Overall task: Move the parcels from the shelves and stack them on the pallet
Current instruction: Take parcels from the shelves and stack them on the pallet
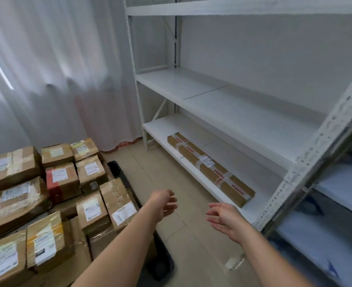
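Cardboard parcel alone on lowest shelf, both hands loose, empty, parcels stacked left.

- White pleated curtains cover the left side, with daylight glowing through them.
- A plain pale wall stands behind the white metal rack.
- Beige floor tiles run between.
- A second rack stands at right.
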Available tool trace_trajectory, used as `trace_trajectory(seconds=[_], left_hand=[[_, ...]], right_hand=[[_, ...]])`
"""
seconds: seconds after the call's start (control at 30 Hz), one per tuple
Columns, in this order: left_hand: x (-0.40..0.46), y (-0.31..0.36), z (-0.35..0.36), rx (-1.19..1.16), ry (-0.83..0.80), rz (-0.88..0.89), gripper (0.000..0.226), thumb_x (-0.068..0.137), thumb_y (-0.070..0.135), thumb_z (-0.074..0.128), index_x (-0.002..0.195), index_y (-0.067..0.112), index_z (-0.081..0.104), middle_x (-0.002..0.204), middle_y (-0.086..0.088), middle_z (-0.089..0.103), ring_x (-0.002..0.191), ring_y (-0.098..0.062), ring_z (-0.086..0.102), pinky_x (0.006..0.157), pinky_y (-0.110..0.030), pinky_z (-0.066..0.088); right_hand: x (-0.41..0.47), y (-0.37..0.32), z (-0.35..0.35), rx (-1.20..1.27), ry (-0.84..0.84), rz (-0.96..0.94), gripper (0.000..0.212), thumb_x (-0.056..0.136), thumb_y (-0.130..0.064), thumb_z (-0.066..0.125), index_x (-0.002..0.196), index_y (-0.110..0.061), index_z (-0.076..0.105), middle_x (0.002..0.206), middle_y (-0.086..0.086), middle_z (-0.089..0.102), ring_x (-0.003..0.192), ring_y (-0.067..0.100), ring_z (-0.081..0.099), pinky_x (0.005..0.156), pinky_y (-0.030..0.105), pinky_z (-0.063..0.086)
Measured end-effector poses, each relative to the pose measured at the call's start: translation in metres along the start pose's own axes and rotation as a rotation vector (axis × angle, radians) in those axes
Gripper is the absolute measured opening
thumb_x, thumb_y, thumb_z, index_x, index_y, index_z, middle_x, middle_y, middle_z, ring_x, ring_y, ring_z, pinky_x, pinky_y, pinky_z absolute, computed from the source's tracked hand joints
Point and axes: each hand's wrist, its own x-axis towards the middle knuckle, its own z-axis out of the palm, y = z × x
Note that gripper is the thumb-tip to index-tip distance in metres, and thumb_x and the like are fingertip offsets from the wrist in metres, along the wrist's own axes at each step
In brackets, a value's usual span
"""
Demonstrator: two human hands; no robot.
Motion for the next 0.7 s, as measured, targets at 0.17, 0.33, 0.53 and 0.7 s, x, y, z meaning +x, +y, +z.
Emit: trace_trajectory(seconds=[0.17,0.33,0.53,0.7], left_hand=[[-0.04,-0.026,0.152,0.158,-0.216,0.02,0.022,0.1,0.018,0.048,0.114,0.006,0.06,0.094,-0.008,0.066,0.075,-0.021,0.063,0.06,-0.028,0.049],[-0.118,-0.07,0.314,0.289,-0.47,0.057,0.015,0.1,0.015,0.047,0.105,0.006,0.058,0.087,-0.009,0.064,0.07,-0.023,0.061,0.057,-0.028,0.047],[-0.213,-0.126,0.461,0.479,-0.718,0.075,0.016,0.1,0.018,0.052,0.104,0.008,0.063,0.096,-0.01,0.069,0.078,-0.025,0.066,0.066,-0.03,0.052],[-0.264,-0.151,0.536,0.637,-0.826,0.117,0.022,0.101,0.015,0.047,0.114,0.005,0.061,0.103,-0.011,0.068,0.082,-0.025,0.066,0.072,-0.031,0.053]], right_hand=[[-0.048,0.041,-0.152,0.188,0.197,-0.022,0.022,0.099,-0.005,0.042,0.112,-0.011,0.06,0.102,0.013,0.067,0.079,0.02,0.062,0.085,0.04,0.056],[-0.119,0.106,-0.318,0.342,0.45,-0.033,0.019,0.1,-0.007,0.044,0.112,-0.009,0.059,0.092,0.01,0.062,0.071,0.018,0.058,0.068,0.029,0.048],[-0.201,0.182,-0.457,0.533,0.693,0.018,0.021,0.101,-0.008,0.045,0.115,-0.007,0.061,0.112,0.014,0.066,0.088,0.022,0.062,0.062,0.026,0.047],[-0.241,0.22,-0.521,0.633,0.8,0.033,0.02,0.099,-0.005,0.048,0.111,-0.009,0.063,0.11,0.013,0.069,0.093,0.023,0.063,0.074,0.03,0.053]])
